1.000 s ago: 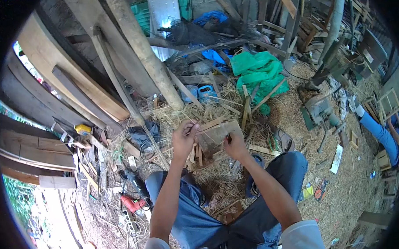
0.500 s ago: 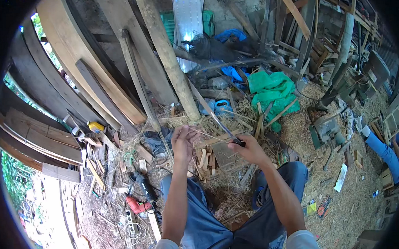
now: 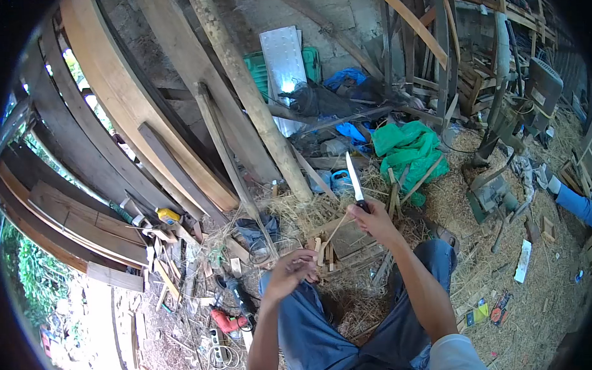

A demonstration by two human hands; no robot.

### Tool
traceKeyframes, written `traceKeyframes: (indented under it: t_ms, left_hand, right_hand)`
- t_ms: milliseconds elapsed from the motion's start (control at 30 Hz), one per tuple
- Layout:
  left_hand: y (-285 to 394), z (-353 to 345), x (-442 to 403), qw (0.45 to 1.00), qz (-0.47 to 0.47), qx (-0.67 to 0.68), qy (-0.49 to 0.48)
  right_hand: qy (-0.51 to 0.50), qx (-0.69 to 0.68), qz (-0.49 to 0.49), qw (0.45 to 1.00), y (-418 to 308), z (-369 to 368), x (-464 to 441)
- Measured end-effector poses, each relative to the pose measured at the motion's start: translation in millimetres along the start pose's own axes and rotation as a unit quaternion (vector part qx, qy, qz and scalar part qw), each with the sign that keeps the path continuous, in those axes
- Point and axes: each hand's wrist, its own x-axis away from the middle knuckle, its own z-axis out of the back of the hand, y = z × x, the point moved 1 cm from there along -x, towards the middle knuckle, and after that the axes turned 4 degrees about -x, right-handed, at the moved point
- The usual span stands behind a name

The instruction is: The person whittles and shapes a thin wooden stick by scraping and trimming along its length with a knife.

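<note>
A knife with a pale blade and black handle points up and away from my right hand, whose fingers are wrapped round the handle. From those same fingers a thin wooden strip slants down to the left. My left hand is held over my left knee, its fingers partly curled and apart, with nothing visible in it. Below and between the hands lie small wood pieces and a flat board on the straw-covered ground.
A red power drill lies at the left by a cable. Planks and a pole lean ahead. A green sheet and a metal machine are at the right. Another person's blue-clothed limb shows at the right edge.
My left hand has moved down and away from the strip and opened. The knife, earlier slanting left over the strip, now points more upright in my right hand. The head view has shifted.
</note>
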Motion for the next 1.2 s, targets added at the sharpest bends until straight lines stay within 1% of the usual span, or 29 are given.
traceKeyframes:
  t_ms: [67, 100, 167, 200, 233, 300, 333, 400, 433, 500, 533, 600, 633, 700, 733, 833, 867, 900, 967, 1000, 1067, 1133, 1167, 1200]
  left_hand:
    - [6.2, -19.2, 4.9, 0.999, 0.015, 0.013, -0.025]
    - [2.4, -23.8, 3.5, 1.000, 0.010, 0.011, -0.024]
    - [-12.3, -28.5, -4.5, 0.999, -0.003, 0.026, 0.034]
    - [-11.9, -32.1, -6.5, 0.997, -0.006, 0.042, 0.071]
    - [-10.9, -34.5, -8.5, 0.997, -0.011, 0.041, 0.069]
    - [-4.5, -36.5, -8.4, 0.990, -0.017, 0.086, 0.109]
    - [0.8, -38.9, -7.9, 0.990, -0.020, 0.084, 0.110]
    - [11.5, -43.4, -6.3, 0.985, -0.021, 0.109, 0.128]
    - [10.5, -41.4, -7.2, 0.985, -0.022, 0.108, 0.130]
    - [4.7, -36.2, -12.5, 0.982, -0.021, 0.116, 0.145]
    - [2.5, -34.9, -14.5, 0.983, -0.021, 0.115, 0.145]
    - [0.7, -35.5, -17.6, 0.989, -0.010, 0.070, 0.130]
    - [0.7, -38.1, -18.1, 0.989, -0.008, 0.069, 0.128]
    - [2.1, -45.6, -17.8, 0.993, -0.001, 0.053, 0.101]
    - [1.7, -47.8, -16.1, 0.994, 0.001, 0.053, 0.098]
    - [-4.8, -51.1, -5.5, 0.996, 0.004, 0.052, 0.078]
    - [-8.8, -50.2, 0.1, 0.997, 0.014, 0.042, 0.060]
    - [-11.5, -49.7, 2.9, 0.998, 0.023, 0.030, 0.043]
    - [-18.2, -48.7, 2.6, 0.999, 0.011, 0.010, 0.051]
    - [-18.8, -48.3, 2.9, 0.998, -0.003, -0.009, 0.062]
    - [-15.7, -47.6, -2.0, 0.997, -0.022, -0.007, 0.080]
    - [-14.2, -44.8, -5.7, 0.994, -0.043, -0.005, 0.097]
    - [-17.4, -42.5, -6.4, 0.992, -0.053, -0.041, 0.108]
    - [-16.6, -42.4, -5.2, 0.988, -0.062, -0.077, 0.117]
  right_hand:
    - [-0.052, 0.000, 0.015, 0.999, 8.9, -5.3, 2.5]
    - [-0.054, 0.000, 0.020, 0.998, 8.6, -9.2, 4.0]
    - [-0.002, 0.117, 0.116, 0.986, 4.7, -15.9, 7.2]
    - [0.027, 0.153, 0.099, 0.983, 6.6, -15.5, 4.9]
    - [0.028, 0.153, 0.104, 0.982, 6.2, -10.0, 3.7]
    - [0.026, 0.137, 0.147, 0.979, 5.9, -3.8, 3.3]
    - [0.024, 0.135, 0.149, 0.979, 7.6, -3.7, 3.6]
    - [-0.012, 0.039, 0.139, 0.989, 13.7, -6.4, 4.9]
    - [-0.014, 0.038, 0.140, 0.989, 1.4, -13.1, 13.4]
    - [-0.063, 0.012, 0.030, 0.997, -17.0, -26.0, 32.6]
    - [-0.062, 0.011, 0.031, 0.998, -10.3, -28.6, 30.6]
    - [-0.123, -0.036, 0.088, 0.988, 0.5, -35.7, 28.1]
    - [-0.120, -0.038, 0.087, 0.988, 0.1, -37.9, 29.2]
    - [-0.116, -0.105, -0.004, 0.988, -2.1, -40.5, 32.2]
    - [-0.118, -0.115, -0.010, 0.986, -0.2, -38.4, 30.9]
    - [-0.113, -0.105, 0.012, 0.988, -0.4, -28.2, 20.4]
    - [-0.079, -0.077, 0.031, 0.993, -0.7, -25.1, 18.8]
    - [-0.078, -0.078, 0.031, 0.993, -6.4, -23.6, 20.0]
    - [-0.088, -0.103, -0.017, 0.991, -14.1, -24.6, 25.1]
    - [-0.090, -0.104, -0.018, 0.990, -8.9, -27.5, 25.7]
    - [-0.196, 0.037, -0.041, 0.979, 6.1, -35.9, 30.3]
    - [-0.197, 0.024, -0.055, 0.979, 8.1, -47.1, 38.5]
    - [-0.194, 0.008, -0.071, 0.978, 8.1, -50.9, 41.4]
    - [-0.204, 0.021, -0.073, 0.976, 5.3, -47.9, 40.2]
